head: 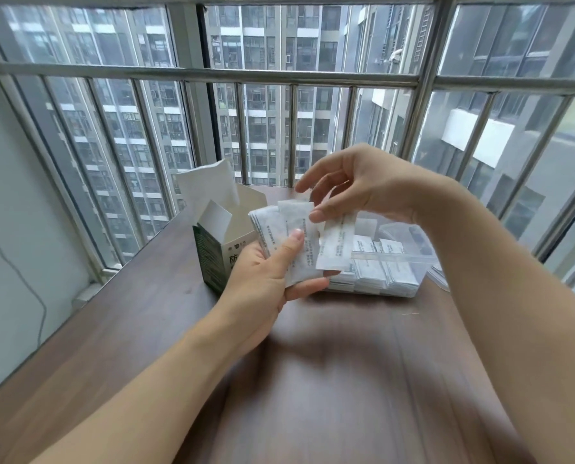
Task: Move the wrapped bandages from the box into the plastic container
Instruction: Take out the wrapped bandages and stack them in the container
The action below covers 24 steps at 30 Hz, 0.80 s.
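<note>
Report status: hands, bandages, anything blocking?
Left hand grips fanned stack of white wrapped bandages. Right hand pinches one off the stack's top. Clear plastic container part-filled; open green-and-white cardboard box beside it. Nothing blocking.

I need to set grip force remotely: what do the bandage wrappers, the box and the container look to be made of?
Bandage wrappers: thin matte white paper by the look, printed, flexing where the left hand grips the stack. Box: folded cardboard, printed green outside, plain white flaps. Container: clear rigid plastic, glossy, contents visible through its wall.
</note>
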Each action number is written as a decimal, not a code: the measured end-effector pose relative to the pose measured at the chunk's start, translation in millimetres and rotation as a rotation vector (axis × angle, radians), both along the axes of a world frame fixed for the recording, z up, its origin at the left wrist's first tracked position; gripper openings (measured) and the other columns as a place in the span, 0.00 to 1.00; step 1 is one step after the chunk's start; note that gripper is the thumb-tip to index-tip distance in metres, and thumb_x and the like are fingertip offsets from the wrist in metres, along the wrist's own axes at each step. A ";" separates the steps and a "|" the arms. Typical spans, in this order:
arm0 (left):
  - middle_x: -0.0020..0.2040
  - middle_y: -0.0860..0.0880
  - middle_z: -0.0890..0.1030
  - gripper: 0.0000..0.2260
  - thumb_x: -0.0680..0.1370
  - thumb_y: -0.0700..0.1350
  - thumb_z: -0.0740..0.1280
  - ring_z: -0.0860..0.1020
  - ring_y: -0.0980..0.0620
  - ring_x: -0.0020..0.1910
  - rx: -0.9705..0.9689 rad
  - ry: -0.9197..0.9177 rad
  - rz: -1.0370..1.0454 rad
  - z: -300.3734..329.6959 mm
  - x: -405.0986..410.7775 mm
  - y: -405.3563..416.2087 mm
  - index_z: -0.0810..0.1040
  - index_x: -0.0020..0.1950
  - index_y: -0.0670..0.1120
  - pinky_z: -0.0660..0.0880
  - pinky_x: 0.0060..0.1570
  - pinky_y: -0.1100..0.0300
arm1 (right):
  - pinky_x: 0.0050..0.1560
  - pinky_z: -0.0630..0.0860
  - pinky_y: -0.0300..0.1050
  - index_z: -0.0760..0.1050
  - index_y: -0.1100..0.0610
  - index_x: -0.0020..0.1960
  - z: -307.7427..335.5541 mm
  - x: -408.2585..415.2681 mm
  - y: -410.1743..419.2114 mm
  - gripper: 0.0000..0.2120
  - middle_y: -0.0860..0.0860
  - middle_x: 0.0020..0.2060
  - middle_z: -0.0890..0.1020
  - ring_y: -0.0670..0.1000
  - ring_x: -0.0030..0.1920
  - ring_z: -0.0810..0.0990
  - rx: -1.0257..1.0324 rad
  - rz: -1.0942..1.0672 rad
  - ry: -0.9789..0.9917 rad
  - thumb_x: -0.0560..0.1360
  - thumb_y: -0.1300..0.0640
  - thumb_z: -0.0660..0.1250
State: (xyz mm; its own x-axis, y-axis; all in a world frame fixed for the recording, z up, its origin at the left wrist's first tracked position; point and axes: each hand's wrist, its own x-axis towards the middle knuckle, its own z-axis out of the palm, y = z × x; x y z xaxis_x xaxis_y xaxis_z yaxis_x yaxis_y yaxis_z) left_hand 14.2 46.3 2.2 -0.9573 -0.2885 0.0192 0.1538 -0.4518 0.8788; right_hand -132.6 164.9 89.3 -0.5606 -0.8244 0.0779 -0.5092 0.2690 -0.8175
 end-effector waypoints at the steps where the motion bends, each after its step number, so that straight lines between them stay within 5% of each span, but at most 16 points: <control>1: 0.49 0.45 0.87 0.07 0.82 0.43 0.64 0.87 0.47 0.41 -0.005 -0.004 0.002 -0.2 0.3 -0.7 0.79 0.58 0.45 0.81 0.29 0.64 | 0.47 0.83 0.45 0.84 0.56 0.56 0.7 -1.2 1.7 0.22 0.56 0.46 0.86 0.49 0.41 0.84 -0.022 -0.010 -0.012 0.63 0.61 0.80; 7: 0.47 0.41 0.87 0.12 0.76 0.46 0.68 0.87 0.46 0.39 0.003 -0.022 -0.028 1.9 1.9 -4.0 0.79 0.57 0.43 0.81 0.29 0.64 | 0.24 0.73 0.37 0.82 0.55 0.58 -4.2 7.3 -9.7 0.23 0.54 0.48 0.86 0.47 0.30 0.78 -0.154 0.017 0.015 0.64 0.59 0.80; 13: 0.42 0.40 0.86 0.10 0.83 0.42 0.60 0.86 0.47 0.37 0.047 -0.053 -0.110 4.4 3.5 -8.0 0.79 0.54 0.39 0.80 0.28 0.65 | 0.26 0.72 0.43 0.82 0.55 0.56 -14.5 13.7 -20.6 0.23 0.57 0.39 0.85 0.52 0.30 0.76 -0.031 0.068 0.133 0.63 0.52 0.80; 18: 0.54 0.38 0.85 0.16 0.84 0.48 0.56 0.86 0.36 0.46 0.184 -0.028 -0.072 6.1 2.2 -8.4 0.76 0.64 0.41 0.80 0.26 0.60 | 0.24 0.67 0.39 0.84 0.58 0.52 -15.7 7.2 -17.5 0.17 0.50 0.28 0.79 0.50 0.27 0.70 -0.045 0.054 0.163 0.65 0.54 0.80; 24: 0.48 0.40 0.86 0.12 0.83 0.47 0.60 0.87 0.45 0.42 0.083 0.000 -0.102 5.1 2.4 -8.2 0.79 0.59 0.42 0.82 0.29 0.62 | 0.23 0.64 0.38 0.85 0.59 0.50 -16.8 10.5 -24.0 0.17 0.52 0.26 0.75 0.49 0.25 0.66 -0.104 0.083 0.206 0.66 0.49 0.78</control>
State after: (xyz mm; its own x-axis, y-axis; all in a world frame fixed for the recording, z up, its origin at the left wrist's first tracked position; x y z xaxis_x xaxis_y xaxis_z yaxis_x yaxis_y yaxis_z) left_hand 16.6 38.1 7.3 -0.9818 -0.1901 -0.0009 0.1030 -0.5359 0.8380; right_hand -122.1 140.9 72.5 -0.4543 -0.8486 0.2709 -0.6852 0.1385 -0.7151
